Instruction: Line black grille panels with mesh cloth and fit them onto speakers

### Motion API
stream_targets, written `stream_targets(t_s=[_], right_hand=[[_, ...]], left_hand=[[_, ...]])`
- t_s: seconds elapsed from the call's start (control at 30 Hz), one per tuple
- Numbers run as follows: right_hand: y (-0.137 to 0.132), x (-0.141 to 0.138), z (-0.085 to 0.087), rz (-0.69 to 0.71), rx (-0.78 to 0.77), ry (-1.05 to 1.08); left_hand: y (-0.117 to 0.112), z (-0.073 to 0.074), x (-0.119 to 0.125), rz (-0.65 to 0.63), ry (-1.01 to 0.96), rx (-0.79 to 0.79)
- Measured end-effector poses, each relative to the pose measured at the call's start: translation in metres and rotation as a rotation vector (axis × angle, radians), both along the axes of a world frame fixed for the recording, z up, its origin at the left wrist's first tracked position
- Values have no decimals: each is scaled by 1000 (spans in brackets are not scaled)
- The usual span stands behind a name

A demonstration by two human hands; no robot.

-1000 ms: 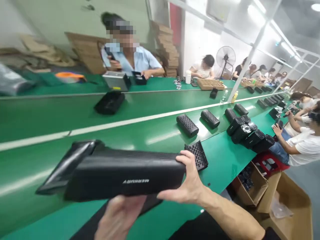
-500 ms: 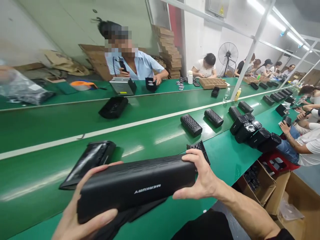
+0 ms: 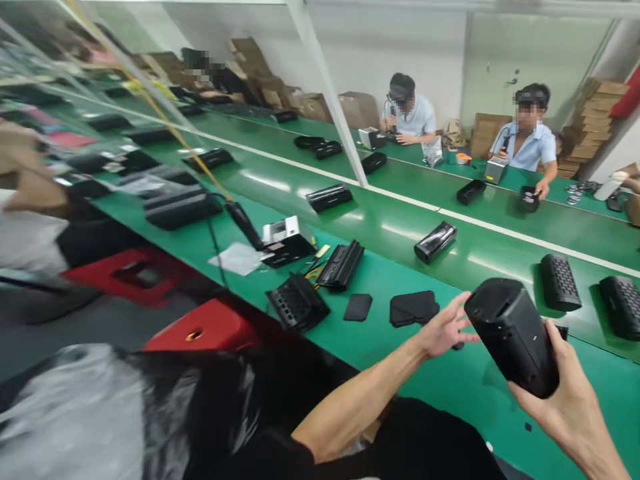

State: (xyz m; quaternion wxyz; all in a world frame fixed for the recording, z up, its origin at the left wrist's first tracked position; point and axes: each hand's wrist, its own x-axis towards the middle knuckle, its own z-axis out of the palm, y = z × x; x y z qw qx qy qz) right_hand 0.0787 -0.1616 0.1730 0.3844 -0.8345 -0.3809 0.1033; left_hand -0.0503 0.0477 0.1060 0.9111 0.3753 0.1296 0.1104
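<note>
A black speaker housing [image 3: 513, 337] is tilted in the air over the green bench, its open-looking end facing up and left. My right hand [image 3: 567, 383] grips its lower right end, thumb in front and fingers round the far side. Close by its upper left end is my left hand [image 3: 450, 327], fingers spread; whether a fingertip touches the housing I cannot tell. Flat black pads [image 3: 413, 308] lie on the bench just left of my left hand, with a smaller pad [image 3: 357, 307] beside them.
Black casing parts [image 3: 297, 301] lie near the bench edge, by a box-shaped device [image 3: 287, 240] and a black-handled tool [image 3: 244, 223] with a cord. Perforated speaker housings [image 3: 560, 283] stand on the line at right. A red stool [image 3: 200, 327] is left; co-workers sit opposite.
The view has swung left. The housing was level in both hands; now it is tilted up in my right hand, and my left hand has come off its end and spread its fingers.
</note>
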Motion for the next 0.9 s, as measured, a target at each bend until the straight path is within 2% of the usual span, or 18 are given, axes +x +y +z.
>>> stream_targets(t_s=[0.03,0.07,0.13,0.2,0.23,0.33,0.43,0.53,0.67,0.73,0.8,0.9], right_hand=[[-5,5,3,64,-104,-135],[-9,10,5,140,-195,-255],[-11,15,4,241,-303,-381],[-10,17,-1,286,-330,-409],[-10,17,-4,299,-320,-396],[-21,17,-11,243,-211,-268],[-39,11,-16,52,-106,69],[-48,-7,-17,-40,-20,386],[-48,-25,-20,-165,41,377],[-50,-25,-26,-196,30,373],[-52,-22,-35,-223,13,460],[-52,-22,-49,-294,-36,838]], left_hand=[[9,9,-7,36,-13,98],[17,18,-13,17,-14,225],[25,33,-20,-94,39,485],[24,38,-22,-155,106,623],[22,37,-23,-142,127,645],[16,25,-31,-50,136,637],[16,15,-42,17,111,588],[18,14,-48,25,102,551],[15,19,-48,28,128,530],[14,18,-45,27,139,505],[15,13,-42,10,205,470],[22,0,-40,-132,405,420]])
